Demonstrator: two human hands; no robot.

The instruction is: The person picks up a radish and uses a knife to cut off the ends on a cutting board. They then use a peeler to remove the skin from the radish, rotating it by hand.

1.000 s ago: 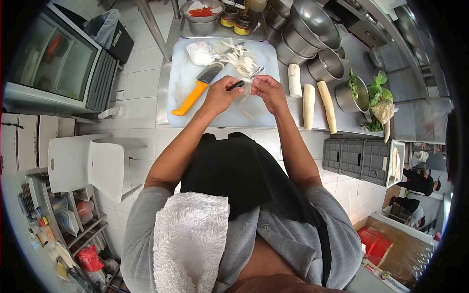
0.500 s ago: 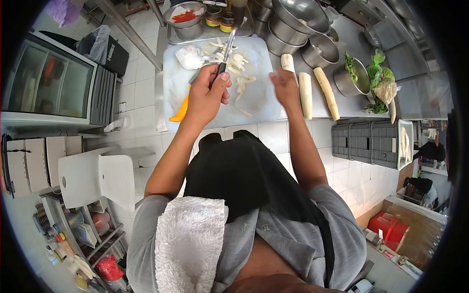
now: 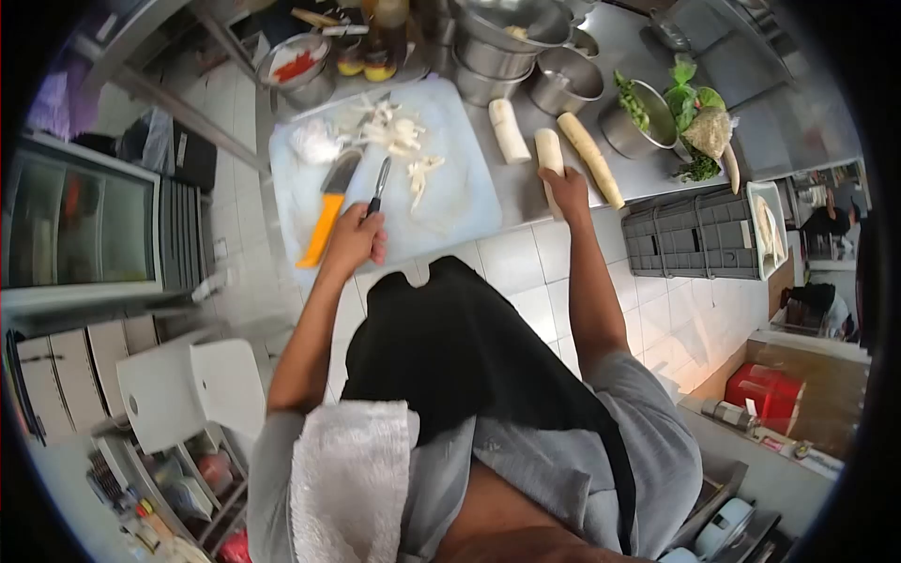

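A black-handled vegetable peeler [image 3: 380, 186] is in my left hand [image 3: 354, 239], its metal blade pointing up over the white cutting board [image 3: 450, 202]. My right hand [image 3: 566, 192] is closed round the lower part of a long, pale peeled root [image 3: 547, 148] at the front edge of the steel counter. A shorter pale root piece [image 3: 509, 131] lies to its left, and a yellower long root [image 3: 591, 161] to its right. On the board, beside my left hand, lies a knife with a yellow handle [image 3: 321, 230]. Pale peelings [image 3: 399, 131] and a white plastic-like bundle [image 3: 319, 141] lie farther up.
Steel pots [image 3: 566, 83] and a large bowl [image 3: 511, 19] stand behind the roots. A pot with greens [image 3: 638, 122] and bagged herbs [image 3: 709, 136] are at the right. A bowl of red strips [image 3: 294, 68] sits at the back left. Grey crates [image 3: 690, 235] stand below the counter's right end.
My right hand has moved right and down and taken hold of the middle root. My left hand has lowered with the peeler toward the board's front. The camera view has shifted.
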